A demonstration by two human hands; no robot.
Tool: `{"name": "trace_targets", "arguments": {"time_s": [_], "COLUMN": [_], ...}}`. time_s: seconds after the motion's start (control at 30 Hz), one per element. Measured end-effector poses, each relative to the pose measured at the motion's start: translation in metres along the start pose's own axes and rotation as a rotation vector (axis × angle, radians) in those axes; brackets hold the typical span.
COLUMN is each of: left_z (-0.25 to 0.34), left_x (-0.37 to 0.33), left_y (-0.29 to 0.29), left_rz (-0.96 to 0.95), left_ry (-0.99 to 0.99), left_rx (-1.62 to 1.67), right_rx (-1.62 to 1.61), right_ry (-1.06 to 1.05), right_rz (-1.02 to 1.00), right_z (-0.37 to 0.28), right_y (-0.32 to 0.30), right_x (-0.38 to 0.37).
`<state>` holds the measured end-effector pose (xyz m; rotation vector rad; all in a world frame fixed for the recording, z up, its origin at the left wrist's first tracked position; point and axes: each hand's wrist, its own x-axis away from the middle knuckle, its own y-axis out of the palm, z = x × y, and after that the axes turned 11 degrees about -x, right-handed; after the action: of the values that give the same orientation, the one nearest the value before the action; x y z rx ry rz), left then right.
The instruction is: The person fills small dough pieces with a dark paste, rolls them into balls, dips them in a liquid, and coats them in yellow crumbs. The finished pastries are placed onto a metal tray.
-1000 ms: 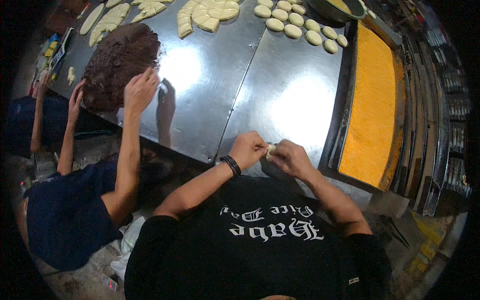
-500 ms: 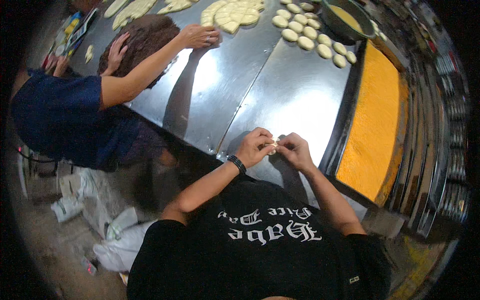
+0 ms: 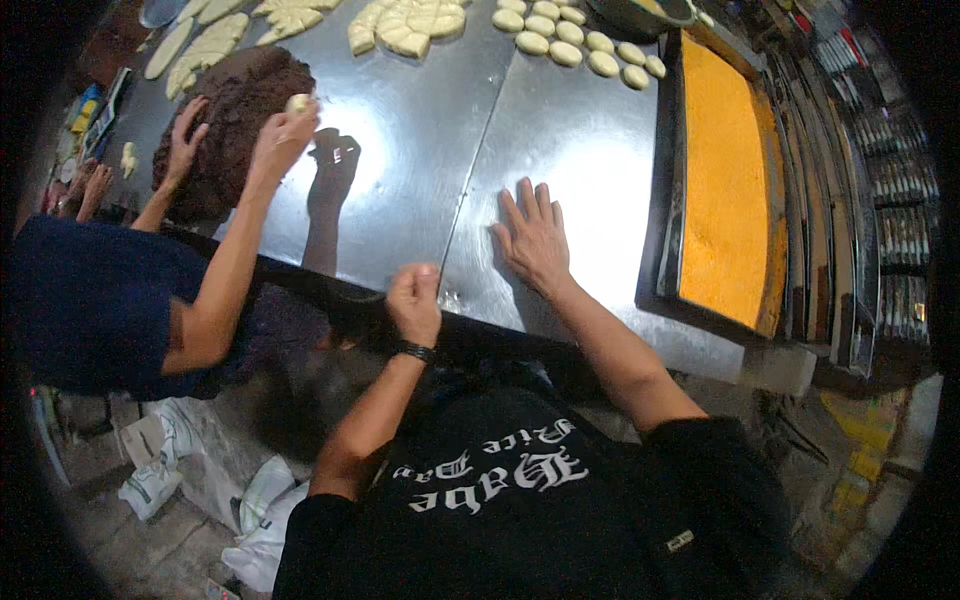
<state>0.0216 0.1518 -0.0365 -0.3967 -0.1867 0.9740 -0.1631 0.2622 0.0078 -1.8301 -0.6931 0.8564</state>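
My right hand (image 3: 536,242) lies palm down over the steel table (image 3: 480,180), fingers stretched and spread. Whether anything is under the palm is hidden. By the table's front edge, my left hand (image 3: 414,300) is closed into a fist, a dark bracelet on its wrist; its inside does not show. Several pale round dough pieces (image 3: 566,54) sit in rows at the far right of the tabletop. A flat slab of cut dough (image 3: 408,25) lies to the left of them.
A co-worker at left rests one hand (image 3: 181,148) on a big brown mass (image 3: 232,105) and holds a pale dough piece (image 3: 298,103) in the other. Right of the table is a tray with an orange-yellow surface (image 3: 728,180). A bowl (image 3: 645,12) stands behind it. White bags (image 3: 270,510) lie on the floor.
My hands, earlier pinching a small dough piece together, have parted: the left closed at the edge, the right flattened over the table. The co-worker's hand came back with a dough piece. The view shifted.
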Motion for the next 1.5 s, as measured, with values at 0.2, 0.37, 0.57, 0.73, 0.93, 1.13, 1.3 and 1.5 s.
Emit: {"name": "trace_targets", "arguments": {"time_s": [0.2,0.37,0.57,0.73,0.93,1.13,1.3,1.5], "left_z": [0.029,0.054,0.073,0.103,0.083,0.111,0.118,0.118], "left_x": [0.015,-0.006,-0.058,-0.128,-0.188,-0.182,-0.197,-0.198], "left_y": [-0.015,0.0,0.049,0.099,0.151,0.175,0.183,0.184], "left_rz": [-0.016,-0.025,0.072,0.053,0.072,0.148,-0.023,-0.022], "left_ry": [-0.034,-0.031,0.023,-0.026,0.074,0.596,0.419,0.406], "left_rx": [0.142,0.108,0.108,0.117,-0.13,-0.591,-0.549,-0.505], "right_rx": [-0.71,-0.289,-0.265,-0.508,-0.843,-1.17,-0.719,-0.614], "right_ry": [0.299,-0.013,0.082,-0.069,-0.149,0.255,0.44,0.456], "right_rz": [-0.099,0.299,-0.1,-0.393,-0.907,-0.457,-0.345,0.039], "right_z": [0.001,-0.019,-0.001,0.051,0.11,0.215,0.306,0.303], "right_y": [-0.034,-0.091,-0.002,0.005,-0.102,-0.144,-0.087,-0.076], "right_x": [-0.04,-0.042,0.001,0.029,-0.047,-0.182,-0.22,-0.208]}}
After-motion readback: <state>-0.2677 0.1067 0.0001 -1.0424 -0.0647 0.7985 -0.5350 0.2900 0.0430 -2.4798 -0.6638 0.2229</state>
